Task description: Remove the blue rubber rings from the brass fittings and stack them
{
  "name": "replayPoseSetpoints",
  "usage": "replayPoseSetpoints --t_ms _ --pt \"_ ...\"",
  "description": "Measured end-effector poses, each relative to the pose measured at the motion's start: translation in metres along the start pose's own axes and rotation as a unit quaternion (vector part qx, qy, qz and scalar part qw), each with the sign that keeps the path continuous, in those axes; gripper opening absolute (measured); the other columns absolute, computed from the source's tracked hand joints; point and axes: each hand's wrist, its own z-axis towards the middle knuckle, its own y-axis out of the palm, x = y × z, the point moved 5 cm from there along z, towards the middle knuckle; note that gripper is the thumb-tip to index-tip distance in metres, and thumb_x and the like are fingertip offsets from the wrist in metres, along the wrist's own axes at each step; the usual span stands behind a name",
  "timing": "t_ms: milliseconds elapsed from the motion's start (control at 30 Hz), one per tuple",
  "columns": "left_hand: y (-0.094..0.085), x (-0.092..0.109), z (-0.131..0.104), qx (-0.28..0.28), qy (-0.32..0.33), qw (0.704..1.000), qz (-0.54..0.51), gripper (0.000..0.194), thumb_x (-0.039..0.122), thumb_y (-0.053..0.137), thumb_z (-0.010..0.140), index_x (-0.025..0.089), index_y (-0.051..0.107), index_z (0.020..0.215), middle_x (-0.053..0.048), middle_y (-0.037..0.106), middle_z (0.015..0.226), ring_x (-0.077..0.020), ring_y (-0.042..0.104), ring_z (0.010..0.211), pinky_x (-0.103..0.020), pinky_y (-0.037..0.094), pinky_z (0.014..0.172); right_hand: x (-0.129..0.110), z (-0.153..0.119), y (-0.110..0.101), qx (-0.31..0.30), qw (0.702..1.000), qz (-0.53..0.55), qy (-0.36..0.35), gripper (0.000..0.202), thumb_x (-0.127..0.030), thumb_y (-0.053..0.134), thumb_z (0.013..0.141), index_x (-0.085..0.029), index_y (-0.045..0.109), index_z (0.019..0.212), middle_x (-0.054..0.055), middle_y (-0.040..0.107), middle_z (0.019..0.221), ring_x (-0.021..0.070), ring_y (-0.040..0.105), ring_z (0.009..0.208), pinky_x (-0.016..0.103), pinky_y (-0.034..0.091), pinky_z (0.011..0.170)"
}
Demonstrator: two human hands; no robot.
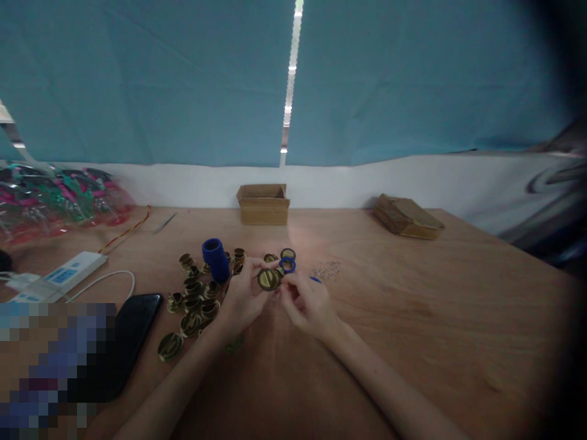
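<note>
A person works with two bare hands over a wooden counter (pixel 413 342); the left hand (pixel 242 296) grips a round brass-coloured piece (pixel 268 279), its fingers closed around the rim and the grooved face showing; the right hand (pixel 309 305) meets it at the piece's right edge, fingers drawn close together, though the picture is too dim and soft to tell whether they pinch anything small; a blue ring (pixel 287 264) sits just beyond the fingertips, near more brass-coloured parts (pixel 288 253); to the right lie a blue sliver (pixel 315 279) and a scatter of thin, pin-like bits (pixel 326 269); to the left, a cluster of brass-coloured fittings (pixel 192 287) spreads across the wood, a ribbed blue tube (pixel 215 261) standing among them; farther left are a black phone (pixel 137 330), a white power strip (pixel 76 269) and its cable (pixel 126 273), with clear plastic packages (pixel 68 195) behind; at the back stand an open cardboard box (pixel 265 215) and, well to its right, a crumpled cardboard package (pixel 408 217); a blue curtain (pixel 183 79) hangs beyond.
</note>
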Motion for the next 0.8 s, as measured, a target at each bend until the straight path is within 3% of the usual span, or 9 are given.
replayPoseSetpoints --t_ms 200,467,633,800 --pt "-0.002 0.009 -0.001 0.009 0.021 0.999 0.047 0.035 0.004 0.057 0.075 0.022 0.04 0.1 -0.01 0.068 0.112 -0.0206 0.063 0.108 -0.038 0.05 0.093 -0.009 -0.004 0.008 -0.024 0.998 -0.033 -0.041 0.015 -0.016 0.049 0.085 -0.018 0.054 0.099 0.004 0.067 0.078 0.016 0.062 0.064 0.027 0.045 0.058" --pt "0.0 0.008 -0.005 0.007 0.078 0.985 0.154 0.037 0.005 0.058 0.072 0.022 0.052 0.104 -0.004 0.065 0.103 -0.0185 0.063 0.099 -0.032 0.05 0.087 -0.002 0.002 0.006 -0.052 0.998 -0.039 -0.023 0.011 -0.017 0.045 0.087 -0.019 0.056 0.084 0.003 0.065 0.072 0.014 0.059 0.06 0.025 0.042 0.055" --pt "0.0 0.008 -0.006 -0.004 0.104 0.968 0.229 0.036 0.007 0.059 0.074 0.021 0.052 0.106 -0.005 0.065 0.101 -0.0204 0.061 0.096 -0.034 0.049 0.085 0.007 0.001 0.008 -0.05 0.998 -0.016 0.028 0.011 -0.017 0.045 0.088 -0.019 0.056 0.086 0.002 0.064 0.071 0.0119 0.057 0.056 0.023 0.041 0.054" --pt "0.003 0.01 -0.008 -0.032 0.151 0.932 0.327 0.037 0.021 0.061 0.082 0.019 0.049 0.117 -0.01 0.063 0.109 -0.0254 0.06 0.101 -0.041 0.048 0.088 0.021 -0.001 0.006 -0.012 0.994 0.016 0.109 0.01 -0.019 0.046 0.088 -0.019 0.056 0.086 -0.001 0.06 0.063 0.0114 0.056 0.052 0.022 0.041 0.052"
